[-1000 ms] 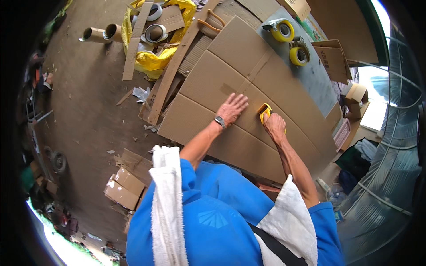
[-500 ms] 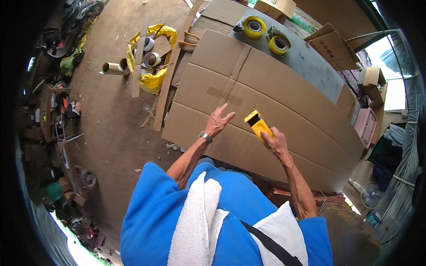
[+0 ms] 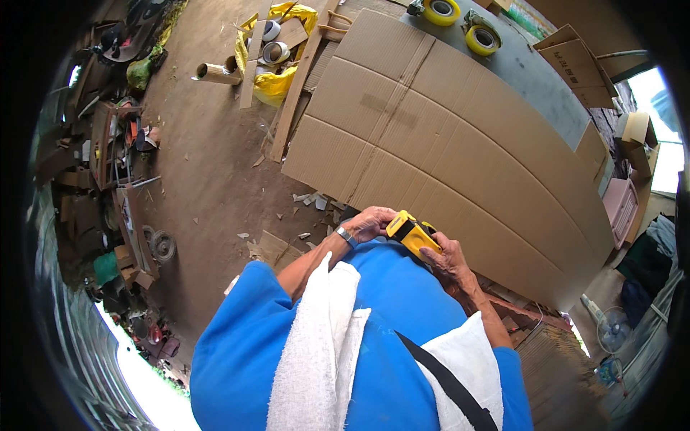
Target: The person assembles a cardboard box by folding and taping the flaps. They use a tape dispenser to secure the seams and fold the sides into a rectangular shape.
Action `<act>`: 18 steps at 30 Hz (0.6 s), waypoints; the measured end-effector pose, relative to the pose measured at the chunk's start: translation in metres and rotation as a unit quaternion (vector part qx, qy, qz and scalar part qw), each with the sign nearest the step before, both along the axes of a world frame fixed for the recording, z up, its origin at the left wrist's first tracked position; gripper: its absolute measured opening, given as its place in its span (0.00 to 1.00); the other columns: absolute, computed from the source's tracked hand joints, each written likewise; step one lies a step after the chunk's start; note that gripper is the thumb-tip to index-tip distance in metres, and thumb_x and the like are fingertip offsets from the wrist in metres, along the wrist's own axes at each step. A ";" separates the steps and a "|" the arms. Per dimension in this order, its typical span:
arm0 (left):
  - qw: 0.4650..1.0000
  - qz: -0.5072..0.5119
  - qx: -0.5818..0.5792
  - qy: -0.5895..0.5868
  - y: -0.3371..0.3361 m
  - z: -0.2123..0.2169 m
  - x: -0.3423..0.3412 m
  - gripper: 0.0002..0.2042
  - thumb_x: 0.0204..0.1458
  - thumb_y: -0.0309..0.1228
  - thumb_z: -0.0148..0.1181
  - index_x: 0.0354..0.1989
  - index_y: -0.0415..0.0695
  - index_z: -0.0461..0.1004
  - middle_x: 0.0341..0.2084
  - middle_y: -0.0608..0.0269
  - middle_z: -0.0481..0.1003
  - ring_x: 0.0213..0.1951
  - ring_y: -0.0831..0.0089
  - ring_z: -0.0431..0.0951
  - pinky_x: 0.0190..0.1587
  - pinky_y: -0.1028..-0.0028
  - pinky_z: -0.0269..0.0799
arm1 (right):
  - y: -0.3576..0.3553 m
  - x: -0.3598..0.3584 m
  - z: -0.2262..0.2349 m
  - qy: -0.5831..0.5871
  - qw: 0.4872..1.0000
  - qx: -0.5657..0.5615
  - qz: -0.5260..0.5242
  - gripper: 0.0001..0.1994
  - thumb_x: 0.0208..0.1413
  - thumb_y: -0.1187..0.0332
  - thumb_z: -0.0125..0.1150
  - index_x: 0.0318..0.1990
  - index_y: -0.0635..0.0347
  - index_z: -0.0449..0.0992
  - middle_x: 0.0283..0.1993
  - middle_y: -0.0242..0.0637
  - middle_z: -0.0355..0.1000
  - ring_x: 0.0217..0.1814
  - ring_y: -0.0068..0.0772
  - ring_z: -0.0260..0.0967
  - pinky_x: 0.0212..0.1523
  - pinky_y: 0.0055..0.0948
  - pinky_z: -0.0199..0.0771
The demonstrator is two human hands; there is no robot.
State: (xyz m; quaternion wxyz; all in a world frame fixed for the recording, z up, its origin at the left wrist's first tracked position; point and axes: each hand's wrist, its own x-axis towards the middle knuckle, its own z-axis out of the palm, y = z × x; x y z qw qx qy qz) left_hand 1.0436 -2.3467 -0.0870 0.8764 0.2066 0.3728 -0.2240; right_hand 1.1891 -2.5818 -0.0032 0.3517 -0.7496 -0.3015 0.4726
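Note:
My right hand (image 3: 451, 256) is closed around a boxy yellow-and-black hand tool (image 3: 413, 237), whose exact kind is not clear. It is close in front of my blue shirt, by the near edge of a large flat cardboard sheet (image 3: 445, 158). My left hand (image 3: 370, 224), with a watch at the wrist, has its fingers closed at the tool's front end. Some fingertips are hidden there. The sheet has fold lines and a darker strip of tape, and lies over a grey tabletop (image 3: 525, 75).
Two yellow tape rolls (image 3: 482, 41) rest on the far tabletop. A yellow bag (image 3: 277, 86) of used rolls and a cardboard tube (image 3: 215, 73) lie beyond a wooden plank (image 3: 305, 86). At right are an open carton (image 3: 575, 68), a pink plastic container (image 3: 619, 212) and a fan (image 3: 613, 330).
My right hand has brought the yellow-and-black tool back toward my body. My left hand, spread over the cardboard before, has drawn in and closed at the tool's end. The view has shifted.

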 end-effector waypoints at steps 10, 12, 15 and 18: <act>0.952 0.043 0.304 -0.015 -0.018 -0.008 0.022 0.11 0.59 0.35 0.63 0.37 0.37 0.79 0.27 0.64 0.80 0.29 0.79 0.78 0.32 0.77 0.77 | 0.008 0.006 -0.019 -0.040 0.999 0.013 -0.004 0.24 0.56 0.49 0.68 0.41 0.66 0.75 0.29 0.51 0.76 0.28 0.45 0.78 0.29 0.36 0.75; 0.919 0.095 0.378 -0.052 0.003 -0.023 0.046 0.10 0.58 0.33 0.62 0.35 0.37 0.79 0.27 0.64 0.80 0.29 0.78 0.78 0.33 0.76 0.76 | 0.018 0.026 -0.026 -0.023 0.999 0.007 -0.047 0.24 0.55 0.48 0.68 0.36 0.64 0.75 0.26 0.47 0.74 0.26 0.36 0.74 0.27 0.34 0.73; 0.854 0.138 0.499 -0.062 0.076 -0.034 0.125 0.11 0.57 0.34 0.60 0.32 0.38 0.80 0.26 0.63 0.81 0.28 0.80 0.77 0.33 0.77 0.73 | 0.048 0.108 -0.030 -0.039 0.998 -0.017 -0.056 0.22 0.54 0.48 0.68 0.34 0.63 0.75 0.23 0.39 0.71 0.25 0.26 0.69 0.26 0.31 0.71; 0.795 0.161 0.582 -0.055 0.163 -0.055 0.220 0.12 0.57 0.36 0.60 0.31 0.39 0.81 0.24 0.64 0.82 0.27 0.80 0.77 0.32 0.76 0.73 | 0.098 0.213 -0.037 -0.067 0.994 -0.006 -0.086 0.21 0.56 0.50 0.67 0.31 0.61 0.74 0.22 0.29 0.68 0.26 0.18 0.65 0.24 0.26 0.67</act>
